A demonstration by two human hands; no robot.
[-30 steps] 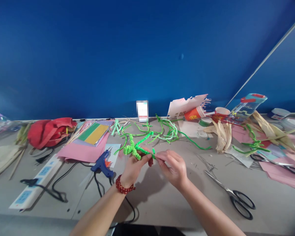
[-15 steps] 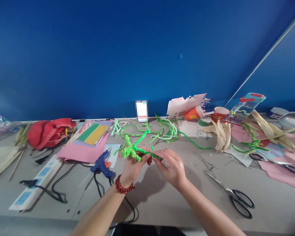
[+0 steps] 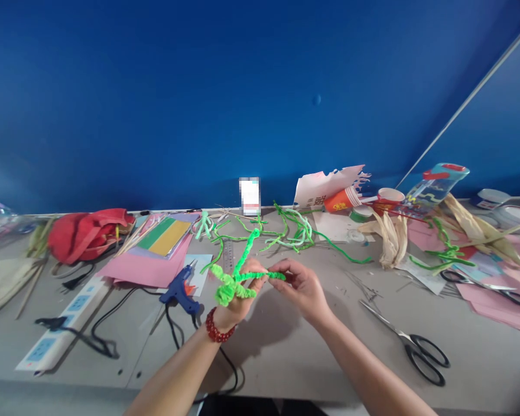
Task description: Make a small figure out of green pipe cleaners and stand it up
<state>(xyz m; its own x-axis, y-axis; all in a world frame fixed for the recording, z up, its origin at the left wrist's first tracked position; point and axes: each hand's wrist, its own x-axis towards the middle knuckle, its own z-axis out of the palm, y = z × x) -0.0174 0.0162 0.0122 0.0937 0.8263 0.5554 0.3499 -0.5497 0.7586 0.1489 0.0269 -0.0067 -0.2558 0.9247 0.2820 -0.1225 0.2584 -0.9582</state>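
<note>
Since half a second ago, the green fuzzy-wire piece (image 3: 241, 277) has turned: its lighter, curled clump has dropped towards my left wrist, its free arm points up more steeply, and a ruler (image 3: 228, 254) now shows behind it. The short tip that stuck up by my right fingertips now lies in line with the rest.

My left hand (image 3: 239, 305) is closed around the piece, below the spot where its arms meet, holding it above the table in front of me. My right hand (image 3: 302, 289) pinches the end of the sideways arm between thumb and forefinger, close beside my left fingertips; whether the two hands touch, I can't tell.

A red bead bracelet (image 3: 219, 327) circles my left wrist. To the left of it lies a blue glue gun (image 3: 178, 290), with pink paper (image 3: 145, 268) behind. Beyond my right hand a long green stem (image 3: 338, 248) stretches across the table, and black-handled scissors (image 3: 406, 336) lie near my right forearm.
</note>
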